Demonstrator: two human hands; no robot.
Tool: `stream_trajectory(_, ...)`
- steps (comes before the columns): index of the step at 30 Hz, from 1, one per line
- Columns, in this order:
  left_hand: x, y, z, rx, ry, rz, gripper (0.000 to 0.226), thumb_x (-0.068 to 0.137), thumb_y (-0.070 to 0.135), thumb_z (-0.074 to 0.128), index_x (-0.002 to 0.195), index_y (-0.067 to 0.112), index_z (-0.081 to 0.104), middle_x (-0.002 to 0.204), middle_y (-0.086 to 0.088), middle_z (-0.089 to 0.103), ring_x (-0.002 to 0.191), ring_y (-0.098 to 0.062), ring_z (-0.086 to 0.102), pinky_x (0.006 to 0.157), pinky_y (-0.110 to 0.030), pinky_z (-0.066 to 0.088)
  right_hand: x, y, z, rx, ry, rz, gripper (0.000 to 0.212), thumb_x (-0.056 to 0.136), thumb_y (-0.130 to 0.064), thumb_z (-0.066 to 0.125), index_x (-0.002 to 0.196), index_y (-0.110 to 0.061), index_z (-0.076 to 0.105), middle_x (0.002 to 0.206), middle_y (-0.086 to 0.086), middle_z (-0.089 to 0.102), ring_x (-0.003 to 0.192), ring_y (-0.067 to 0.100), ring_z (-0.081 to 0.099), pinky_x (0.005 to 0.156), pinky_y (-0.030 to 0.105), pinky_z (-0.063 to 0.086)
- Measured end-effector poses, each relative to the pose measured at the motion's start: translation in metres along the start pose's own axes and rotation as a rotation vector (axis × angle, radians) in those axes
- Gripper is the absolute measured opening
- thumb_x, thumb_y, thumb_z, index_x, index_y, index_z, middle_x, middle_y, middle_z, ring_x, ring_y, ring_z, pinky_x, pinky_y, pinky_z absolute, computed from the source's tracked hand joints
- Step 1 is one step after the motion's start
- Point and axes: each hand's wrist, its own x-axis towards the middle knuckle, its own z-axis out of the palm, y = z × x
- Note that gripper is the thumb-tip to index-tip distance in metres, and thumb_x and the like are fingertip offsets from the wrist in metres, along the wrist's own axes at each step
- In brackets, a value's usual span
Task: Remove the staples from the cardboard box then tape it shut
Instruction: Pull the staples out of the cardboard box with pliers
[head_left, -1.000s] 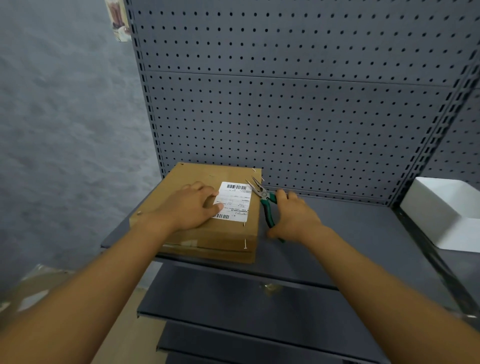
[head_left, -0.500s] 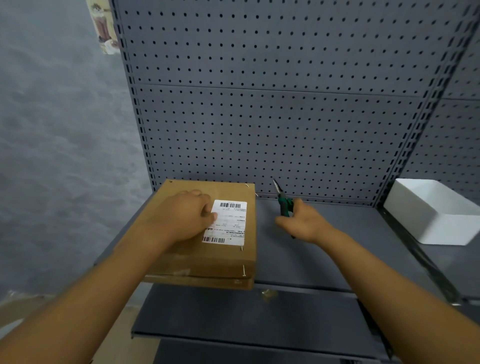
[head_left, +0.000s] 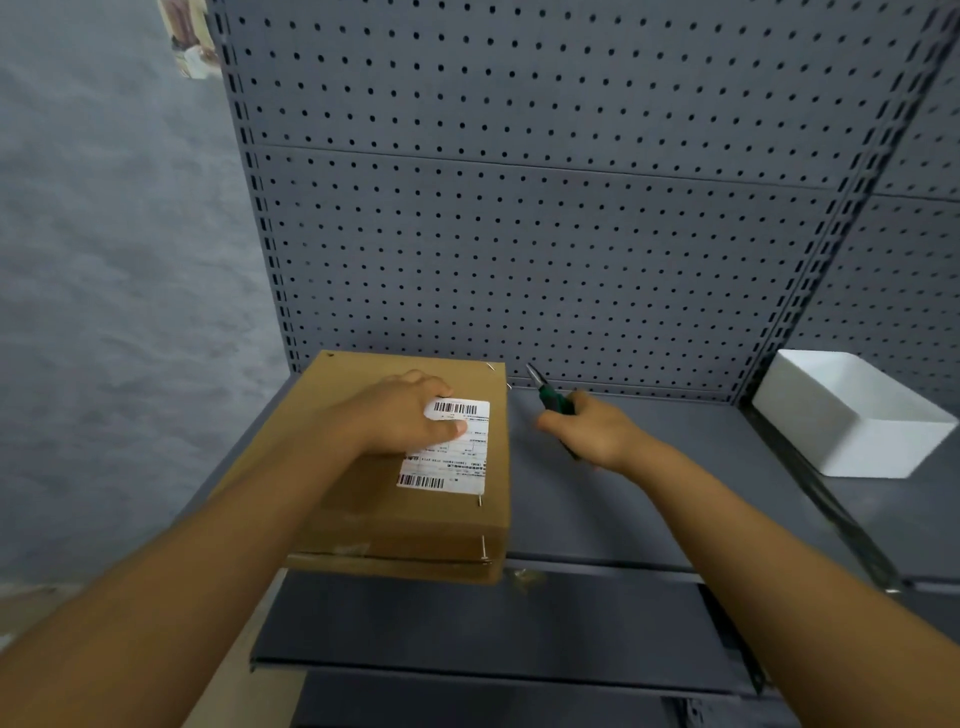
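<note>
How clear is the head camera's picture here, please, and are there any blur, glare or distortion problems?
Head view: light is dim and even, with no glare; wide-angle distortion bows the pegboard uprights and stretches both forearms; the right hand and its pliers are slightly motion-blurred; the left hand on the cardboard box is sharper; the label barcodes show, but its small print is unreadable.

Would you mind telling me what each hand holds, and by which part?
Right hand grips the pliers by their green handles; left hand only rests on the box.

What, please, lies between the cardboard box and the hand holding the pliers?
Only bare grey shelf shows between the cardboard box and the right hand gripping the pliers, in the head view.
</note>
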Motion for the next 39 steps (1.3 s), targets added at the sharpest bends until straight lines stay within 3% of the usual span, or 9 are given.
stream_trajectory(3,-0.003,0.000,-0.006,0.021,-0.025,0.008,0.059,0.088,0.056,0.053,0.138,0.028,0.042,0.135,0.007,0.042,0.126,-0.016,0.040,0.101,-0.032,0.036,0.003,0.001,0.000,-0.082,0.016,-0.014,0.034,0.088,-0.039,0.056,0.108,-0.013,0.048,0.078,0.001,0.053,0.067,0.014,0.050,0.057,0.028,0.036)
stream_trajectory(8,0.000,0.005,-0.005,0.110,0.082,0.002,0.051,0.086,0.060,0.051,0.127,0.029,0.048,0.127,0.007,0.047,0.123,-0.017,0.040,0.098,-0.035,0.039,0.007,0.005,-0.001,-0.132,0.011,0.004,0.035,0.085,-0.038,0.059,0.107,-0.013,0.050,0.082,0.004,0.056,0.070,0.018,0.054,0.060,0.030,0.041)
stream_trajectory(12,0.006,0.008,0.001,0.195,0.062,-0.032,0.065,0.086,0.068,0.042,0.142,0.034,0.035,0.141,0.003,0.036,0.134,-0.022,0.029,0.110,-0.046,0.030,0.006,0.008,-0.005,-0.191,0.009,-0.011,0.034,0.084,-0.036,0.062,0.106,-0.012,0.050,0.082,0.003,0.055,0.068,0.016,0.052,0.061,0.030,0.043)
stream_trajectory(15,0.008,0.008,0.004,0.121,0.039,-0.024,0.066,0.089,0.064,0.042,0.145,0.030,0.032,0.150,0.004,0.031,0.137,-0.019,0.029,0.112,-0.045,0.028,0.007,0.009,-0.008,-0.264,0.014,-0.027,0.038,0.079,-0.037,0.066,0.107,-0.015,0.053,0.085,0.002,0.057,0.068,0.017,0.057,0.066,0.034,0.050)
stream_trajectory(20,0.009,0.010,0.003,0.115,0.038,-0.032,0.066,0.089,0.063,0.044,0.144,0.029,0.033,0.150,0.005,0.035,0.134,-0.017,0.036,0.110,-0.043,0.031,0.006,0.006,-0.013,-0.404,0.007,-0.049,0.041,0.076,-0.041,0.068,0.107,-0.018,0.054,0.091,0.003,0.058,0.075,0.021,0.059,0.073,0.037,0.055)
stream_trajectory(27,0.009,0.007,0.004,0.135,0.050,-0.029,0.066,0.088,0.066,0.042,0.144,0.033,0.032,0.151,0.008,0.034,0.136,-0.017,0.033,0.110,-0.043,0.028,0.004,0.004,-0.017,-0.487,0.021,-0.073,0.045,0.077,-0.041,0.067,0.113,-0.017,0.055,0.088,0.001,0.060,0.069,0.018,0.058,0.065,0.031,0.052)
stream_trajectory(31,0.009,0.008,0.003,0.134,0.058,-0.028,0.066,0.087,0.066,0.043,0.143,0.033,0.033,0.150,0.008,0.035,0.136,-0.016,0.033,0.111,-0.042,0.028,0.003,0.004,-0.021,-0.545,0.033,-0.098,0.055,0.076,-0.042,0.068,0.122,-0.017,0.054,0.100,0.002,0.059,0.077,0.019,0.058,0.071,0.034,0.054)
stream_trajectory(34,0.008,0.009,0.003,0.129,0.059,-0.030,0.065,0.088,0.065,0.044,0.143,0.033,0.034,0.149,0.008,0.036,0.135,-0.016,0.034,0.110,-0.042,0.029,0.002,0.001,-0.022,-0.605,0.049,-0.122,0.051,0.075,-0.043,0.068,0.117,-0.018,0.056,0.104,0.002,0.056,0.090,0.021,0.057,0.076,0.036,0.053)
stream_trajectory(39,0.010,0.010,0.004,0.145,0.060,-0.032,0.066,0.087,0.067,0.042,0.143,0.033,0.033,0.150,0.008,0.035,0.136,-0.017,0.033,0.111,-0.044,0.028,0.001,-0.003,-0.026,-0.666,0.050,-0.139,0.041,0.073,-0.044,0.068,0.103,-0.019,0.055,0.097,0.001,0.052,0.086,0.022,0.054,0.072,0.034,0.051)
